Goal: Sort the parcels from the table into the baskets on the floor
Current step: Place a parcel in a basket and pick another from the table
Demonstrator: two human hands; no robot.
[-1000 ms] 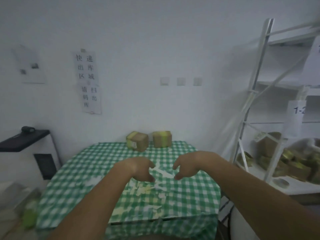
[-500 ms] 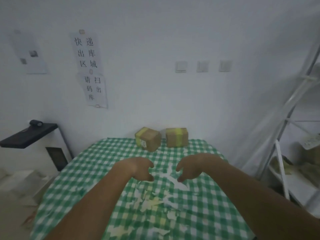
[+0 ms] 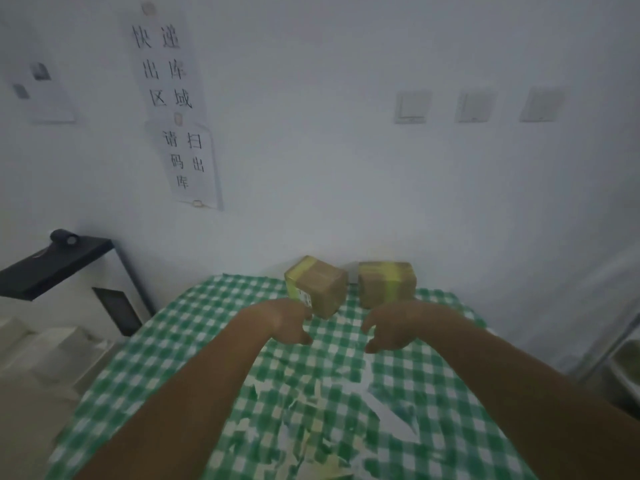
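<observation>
Two taped parcels sat at the checked counter's (image 3: 194,327) far edge: left parcel (image 3: 320,289), right parcel (image 3: 386,284). Left hand (image 3: 285,322) and right hand (image 3: 393,329) reached, each grip loosely curled, holding nothing. Neither was sorted; baskets out of view.

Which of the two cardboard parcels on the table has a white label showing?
The left parcel, turned corner-on near the left hand. The right parcel shows only yellow tape.

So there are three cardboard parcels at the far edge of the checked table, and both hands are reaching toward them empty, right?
Not three: the head view shows two, the left parcel and the right parcel. The rest holds: the left hand and right hand reach empty.
</observation>
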